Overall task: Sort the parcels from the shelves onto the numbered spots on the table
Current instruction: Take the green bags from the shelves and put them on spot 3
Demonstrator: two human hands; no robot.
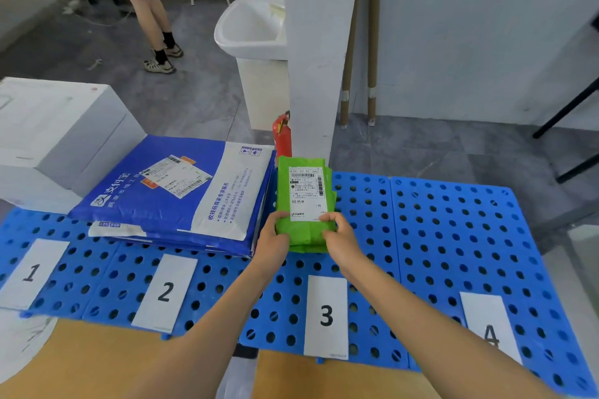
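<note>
A green parcel with a white shipping label lies on the blue perforated table panel, above the white card numbered 3. My left hand grips its near left corner and my right hand grips its near right corner, fingers curled over the label's lower edge. A stack of blue and white mailer parcels lies to the left, above the card numbered 2. Cards 1 and 4 mark the outer spots.
A white box stands at the table's back left. Behind the table are a red fire extinguisher, a white pillar, a white bin and a person standing at the far left. Brown cardboard lies under the panels.
</note>
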